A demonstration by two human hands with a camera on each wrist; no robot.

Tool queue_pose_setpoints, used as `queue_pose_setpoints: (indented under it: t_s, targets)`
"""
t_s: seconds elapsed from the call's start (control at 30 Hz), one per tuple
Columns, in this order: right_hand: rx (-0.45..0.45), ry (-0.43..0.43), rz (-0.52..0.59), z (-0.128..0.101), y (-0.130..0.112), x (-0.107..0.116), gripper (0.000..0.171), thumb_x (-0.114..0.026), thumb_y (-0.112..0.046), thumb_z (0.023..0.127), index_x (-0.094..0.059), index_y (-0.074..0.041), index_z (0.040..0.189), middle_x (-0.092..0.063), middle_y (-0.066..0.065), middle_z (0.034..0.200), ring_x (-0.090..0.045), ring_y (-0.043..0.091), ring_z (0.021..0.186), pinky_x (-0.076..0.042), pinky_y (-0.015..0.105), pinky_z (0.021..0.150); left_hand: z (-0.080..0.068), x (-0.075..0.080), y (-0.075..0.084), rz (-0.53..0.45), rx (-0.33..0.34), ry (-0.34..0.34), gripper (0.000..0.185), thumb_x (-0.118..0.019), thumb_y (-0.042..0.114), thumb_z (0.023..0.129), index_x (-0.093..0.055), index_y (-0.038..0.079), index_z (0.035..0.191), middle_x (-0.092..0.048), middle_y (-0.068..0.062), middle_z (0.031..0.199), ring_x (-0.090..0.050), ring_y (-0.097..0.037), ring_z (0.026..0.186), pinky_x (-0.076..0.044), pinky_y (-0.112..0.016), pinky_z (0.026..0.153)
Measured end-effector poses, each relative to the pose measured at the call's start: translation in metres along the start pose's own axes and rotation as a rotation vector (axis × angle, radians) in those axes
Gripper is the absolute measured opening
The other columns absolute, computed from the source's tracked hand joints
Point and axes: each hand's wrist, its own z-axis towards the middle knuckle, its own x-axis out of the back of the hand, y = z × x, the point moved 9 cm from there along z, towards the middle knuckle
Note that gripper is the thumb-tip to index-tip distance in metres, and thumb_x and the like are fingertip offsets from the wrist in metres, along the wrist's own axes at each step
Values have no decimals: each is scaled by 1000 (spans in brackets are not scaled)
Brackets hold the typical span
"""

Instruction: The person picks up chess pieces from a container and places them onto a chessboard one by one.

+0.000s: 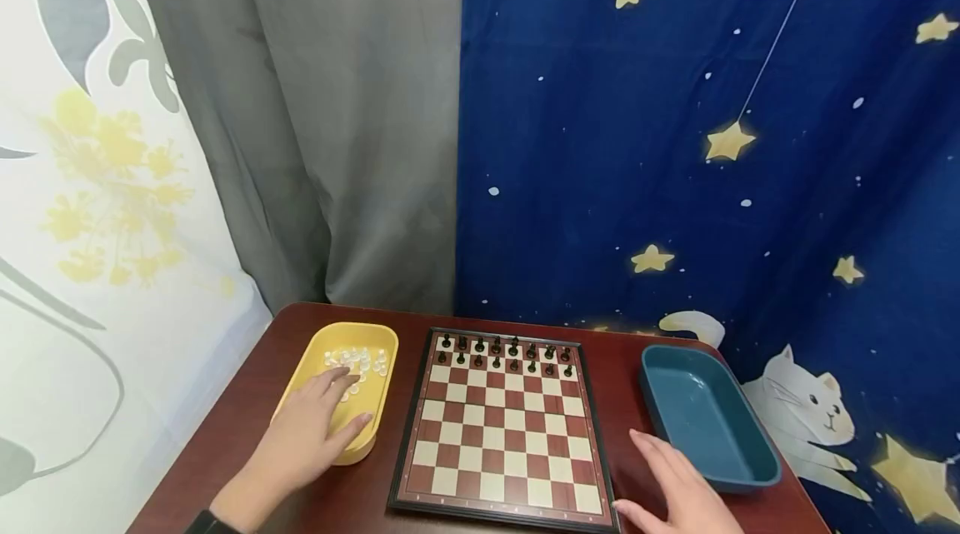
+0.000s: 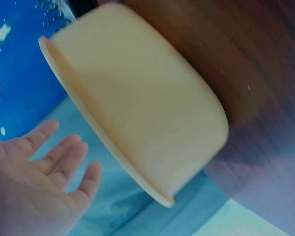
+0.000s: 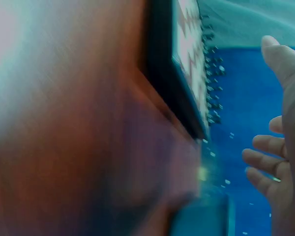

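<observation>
Your yellow tray (image 1: pixel 378 413) sits left of the chessboard (image 1: pixel 504 434) and holds a heap of small clear chess pieces (image 1: pixel 358 361); the teal tray (image 1: pixel 750 467) on the right looks smooth and bare inside. Both are glossy, rounded rectangles on the dark wooden table (image 1: pixel 247 401). Black chess pieces (image 1: pixel 504 352) line the board's far rows. Your left hand (image 1: pixel 311 432) reaches into the yellow tray, fingers loosely spread, gripping nothing. Your right hand (image 1: pixel 675 484) is open flat beside the board.

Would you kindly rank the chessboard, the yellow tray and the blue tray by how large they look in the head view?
1. Chessboard, clearly largest.
2. Blue tray and yellow tray look alike; the left hand covers part of the yellow one, so I won't rank them.
</observation>
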Motion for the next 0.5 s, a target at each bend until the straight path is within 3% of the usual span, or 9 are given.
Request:
queue_pose_setpoints:
  t_s: [0.13,0.23,0.5]
  targets:
    - [-98,-188,103,0,6,-37,115,-81,-77,85,-46,-2,164,-53,24,159,-55,47,141,-51,72,105,1,13,-15,-34,-5,28,46,-81,40,101,-73,7,132,-70,-11,137,-67,-38,131,-54,-64,100]
    - [-152,-286,156,0,12,-60,121,-81,-77,85,-37,-2,170,-46,26,166,-48,50,147,-46,74,110,3,19,-32,-63,3,4,37,-81,33,102,-74,9,129,-71,-7,130,-70,-35,124,-57,-61,97]
    - [-95,-299,123,0,10,-75,124,-79,-81,84,-36,-5,171,-48,21,166,-50,45,147,-48,69,111,30,36,-82,-91,62,-60,22,-80,17,102,-77,5,120,-74,-9,116,-71,-31,102,-60,-56,90]
